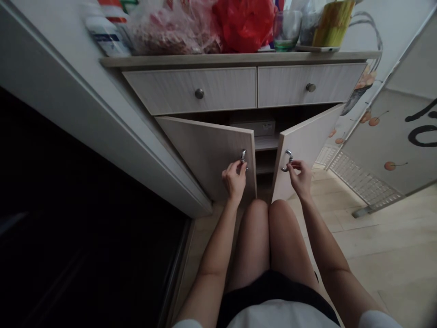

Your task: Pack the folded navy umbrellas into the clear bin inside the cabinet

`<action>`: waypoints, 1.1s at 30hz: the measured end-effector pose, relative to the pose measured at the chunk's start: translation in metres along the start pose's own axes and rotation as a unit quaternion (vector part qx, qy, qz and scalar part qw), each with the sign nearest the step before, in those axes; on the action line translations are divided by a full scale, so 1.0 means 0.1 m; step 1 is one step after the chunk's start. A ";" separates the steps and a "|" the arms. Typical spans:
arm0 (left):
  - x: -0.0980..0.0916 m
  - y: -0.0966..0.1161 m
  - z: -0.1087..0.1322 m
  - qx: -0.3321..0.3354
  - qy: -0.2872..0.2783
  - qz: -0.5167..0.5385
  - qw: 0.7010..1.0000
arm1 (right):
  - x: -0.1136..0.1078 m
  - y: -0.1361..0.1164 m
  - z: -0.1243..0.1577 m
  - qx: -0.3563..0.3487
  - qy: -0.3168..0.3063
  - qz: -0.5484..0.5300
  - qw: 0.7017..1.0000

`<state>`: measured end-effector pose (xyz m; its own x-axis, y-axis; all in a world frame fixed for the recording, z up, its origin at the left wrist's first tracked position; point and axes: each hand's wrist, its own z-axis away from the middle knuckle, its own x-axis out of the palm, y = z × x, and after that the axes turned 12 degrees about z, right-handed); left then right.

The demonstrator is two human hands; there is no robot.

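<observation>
My left hand (pixel 235 179) has its fingers closed on the metal handle (pixel 243 155) of the left cabinet door (pixel 208 146). Opposite it, my right hand (pixel 300 177) pinches the curved handle (pixel 289 155) of the right cabinet door (pixel 309 141). Both doors stand partly swung out toward me, with a gap between their edges. Through that gap a pale box (pixel 254 126) shows on an upper shelf (pixel 266 143). The rest of the cabinet's inside is dark or hidden behind the doors.
Two drawers with round knobs (pixel 199 93) sit above the doors. The cabinet top (pixel 211 59) bears a red plastic bag (pixel 244 25), clear bags, bottles (pixel 105 34) and a glass (pixel 287 29). My knees (pixel 269 207) are close to the doors. A folding screen (pixel 385 146) stands at right.
</observation>
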<state>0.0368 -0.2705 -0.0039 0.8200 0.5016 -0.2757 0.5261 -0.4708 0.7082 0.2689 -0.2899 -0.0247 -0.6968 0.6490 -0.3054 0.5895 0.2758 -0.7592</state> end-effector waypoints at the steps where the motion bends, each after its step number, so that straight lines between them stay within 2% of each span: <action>1: 0.07 0.00 -0.05 -0.005 -0.008 -0.002 1.000 | 0.11 -0.02 -0.05 -0.001 -0.005 -0.001 1.000; 7: 0.36 -0.04 -0.33 -0.031 -0.043 -0.011 0.999 | 0.63 -0.07 -0.30 -0.003 -0.015 0.000 1.000; 13: 0.59 -0.09 -0.58 -0.050 -0.059 -0.017 0.997 | 0.92 -0.05 -0.49 -0.006 -0.026 0.013 1.000; 18: 0.70 -0.10 -0.71 -0.066 -0.070 -0.029 0.995 | 1.15 -0.03 -0.67 0.001 -0.029 0.018 0.999; 23: 0.79 -0.12 -0.82 -0.080 -0.076 -0.037 0.993 | 1.33 0.00 -0.83 0.014 -0.046 0.016 0.999; 33: 0.92 -0.24 -0.99 -0.070 -0.067 -0.026 0.995 | 1.54 0.12 -1.03 0.010 -0.065 0.011 0.998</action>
<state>0.0775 -0.1412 0.0182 0.8200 0.4171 -0.3920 0.5398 -0.3357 0.7719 0.2110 -0.1137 -0.0213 -0.7315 0.5571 -0.3932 0.5984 0.2480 -0.7618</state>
